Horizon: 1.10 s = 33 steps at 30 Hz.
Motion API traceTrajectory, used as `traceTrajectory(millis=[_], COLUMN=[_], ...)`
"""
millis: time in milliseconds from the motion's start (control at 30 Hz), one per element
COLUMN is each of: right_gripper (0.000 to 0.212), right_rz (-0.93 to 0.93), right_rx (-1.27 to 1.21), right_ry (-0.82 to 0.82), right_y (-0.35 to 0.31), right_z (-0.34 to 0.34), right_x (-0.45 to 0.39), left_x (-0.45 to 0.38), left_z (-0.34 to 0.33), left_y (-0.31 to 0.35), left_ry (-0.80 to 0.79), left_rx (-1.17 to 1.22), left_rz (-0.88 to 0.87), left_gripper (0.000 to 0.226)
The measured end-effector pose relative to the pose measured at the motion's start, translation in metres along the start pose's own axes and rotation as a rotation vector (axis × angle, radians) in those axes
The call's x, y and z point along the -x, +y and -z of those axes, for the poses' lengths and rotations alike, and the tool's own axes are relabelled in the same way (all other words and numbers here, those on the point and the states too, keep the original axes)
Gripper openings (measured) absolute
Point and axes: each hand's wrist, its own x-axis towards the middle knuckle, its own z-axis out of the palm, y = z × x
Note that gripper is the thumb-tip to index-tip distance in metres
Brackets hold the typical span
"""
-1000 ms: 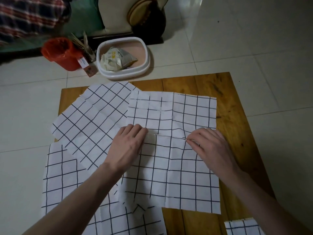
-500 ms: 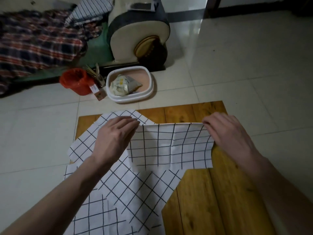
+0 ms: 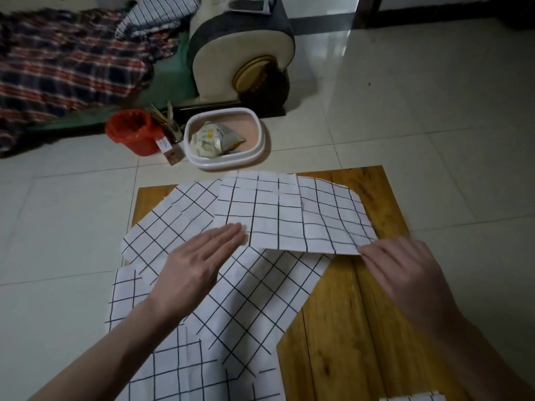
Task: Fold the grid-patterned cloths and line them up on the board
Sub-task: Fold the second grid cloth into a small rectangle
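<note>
Folded grid cloth (image 3: pixel 292 215) is lying across the far part of the wooden board (image 3: pixel 356 328), its near edge running as a straight fold line from your left fingertips to your right hand. Your right hand (image 3: pixel 405 282) is pinching the near right corner of that cloth between curled fingers and thumb, and the corner is sitting just over the bare wood. Your left hand (image 3: pixel 197 273) is lying flat with straight fingers held together, the fingertips pressing on the near left corner of the folded cloth while the palm is resting over the cloths beneath.

Under and to the left of the folded piece, a second grid cloth (image 3: pixel 252 308) is lying unfolded at a slant, spreading over the board's left half. A third grid cloth (image 3: pixel 139 299) is sticking out beneath it and hanging past the board's left edge onto the tiled floor (image 3: pixel 405 125). A corner of another grid piece (image 3: pixel 414 397) is showing at the bottom edge of the view.

Beyond the board, a white oval tub (image 3: pixel 225 160) holding a crumpled packet is sitting on the floor, with a red bin (image 3: pixel 133 134) just beside it on the left. Farther back, a plaid blanket (image 3: pixel 63 68) is lying in a heap.
</note>
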Motion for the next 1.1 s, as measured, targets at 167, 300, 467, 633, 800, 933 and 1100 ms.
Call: traceTrajectory(millis=[167,300,467,633,800,933,1100], right_gripper=[0.024,0.042,0.044,0.039,0.041,0.066,0.077], right_rz=[-0.069,-0.118,-0.179,-0.305,-0.361,-0.186,-0.229], right_rx=[-0.043,-0.072,-0.092,-0.08,-0.071,-0.158,-0.176], right_ry=[-0.115,-0.239,-0.301,-0.399,-0.373,-0.515,-0.623], right_y=[-0.019,-0.034,-0.044,-0.052,-0.116,-0.17,-0.172], right_z=[-0.044,-0.064,-0.072,-0.068,-0.067,-0.08,-0.096], right_x=[0.049,0.075,0.094,0.096,0.086,0.077,0.085], left_x=[0.055,0.088,0.107,0.112,0.107,0.101,0.113], left_z=[-0.039,-0.066,-0.08,-0.08,-0.087,-0.104,-0.119], left_y=[0.016,0.031,0.044,0.055,0.093,0.121,0.122], left_ry=[-0.197,-0.298,-0.364,-0.423,-0.417,-0.436,-0.483], left_rx=[0.009,0.016,0.001,0.004,0.016,0.002,-0.018], left_rz=[0.028,0.06,0.167,0.234,0.197,0.192,0.259], left_gripper=[0.063,0.059,0.079,0.068,0.071,0.075,0.074])
